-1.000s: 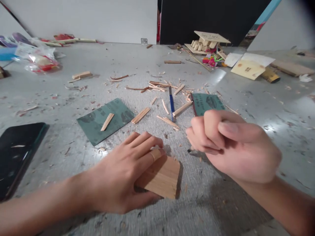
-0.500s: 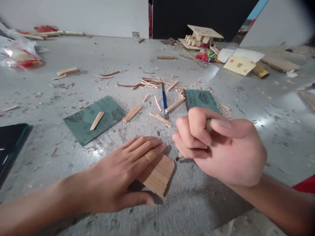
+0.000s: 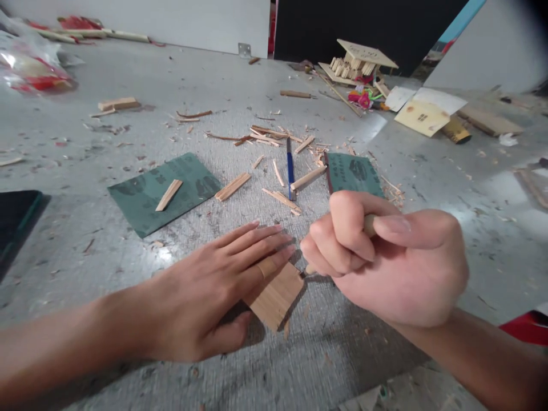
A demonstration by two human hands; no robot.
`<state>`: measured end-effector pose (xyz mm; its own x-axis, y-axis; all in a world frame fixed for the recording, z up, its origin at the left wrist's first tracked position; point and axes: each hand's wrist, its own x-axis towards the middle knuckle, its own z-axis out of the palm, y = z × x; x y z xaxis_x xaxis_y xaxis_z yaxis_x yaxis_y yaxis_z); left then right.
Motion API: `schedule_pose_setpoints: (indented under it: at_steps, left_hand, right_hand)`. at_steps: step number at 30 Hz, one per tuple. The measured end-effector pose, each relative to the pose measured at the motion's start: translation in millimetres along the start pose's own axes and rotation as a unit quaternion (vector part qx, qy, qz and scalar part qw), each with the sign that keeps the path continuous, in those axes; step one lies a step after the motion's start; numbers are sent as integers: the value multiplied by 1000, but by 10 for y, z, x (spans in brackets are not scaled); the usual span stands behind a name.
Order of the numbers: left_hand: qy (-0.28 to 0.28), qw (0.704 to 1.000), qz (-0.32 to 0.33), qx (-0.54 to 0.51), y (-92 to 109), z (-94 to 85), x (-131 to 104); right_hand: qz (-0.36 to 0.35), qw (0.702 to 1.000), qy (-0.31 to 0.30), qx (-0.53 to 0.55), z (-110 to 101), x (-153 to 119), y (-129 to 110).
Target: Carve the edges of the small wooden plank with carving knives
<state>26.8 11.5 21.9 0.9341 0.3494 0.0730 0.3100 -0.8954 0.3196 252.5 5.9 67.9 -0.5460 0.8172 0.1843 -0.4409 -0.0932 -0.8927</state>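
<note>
My left hand [image 3: 233, 285] lies flat with its fingers stretched over a small wooden board [image 3: 278, 297], pressing it to the table. A ring is on one finger, and the hand hides the board's left part. My right hand [image 3: 385, 257] is closed in a fist round a wooden-handled carving tool [image 3: 370, 224]. Most of its handle is hidden in the fist; the dark tip points left and meets the board's right corner. Below the board's lower edge lies a thin wood sliver [image 3: 286, 329].
Beyond my hands are green sandpaper sheets [image 3: 145, 200], a blue-handled knife [image 3: 290, 171], wood strips [image 3: 233, 186] and shavings. Farther back lie another wooden-handled tool [image 3: 295, 94], a small wooden model house [image 3: 363, 54] and a plastic bag [image 3: 34, 63]. A dark flat object [image 3: 17, 222] is at left.
The tool's tip has moved left onto the board's corner. My left thumb has drawn in toward the palm, and its fingers have spread slightly. The view has shifted a little.
</note>
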Motion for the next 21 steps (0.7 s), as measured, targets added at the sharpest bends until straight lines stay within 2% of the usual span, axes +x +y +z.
schedule_pose_setpoints:
  at_steps: [3, 6, 15, 21]
  left_hand:
    - [-17, 999, -28, -11, 63, 4, 25]
    - [-2, 998, -53, -14, 98, 48, 47]
    - [41, 997, -47, -47, 52, 121, 47]
    - [36, 998, -48, -37, 52, 93, 80]
  right_hand:
    - [-11, 1000, -15, -3, 6, 7, 13]
    - [-24, 1000, -10, -2, 12, 24, 30]
    - [-32, 999, -7, 22, -75, 93, 71]
    - [-29, 999, -36, 13, -72, 49, 10]
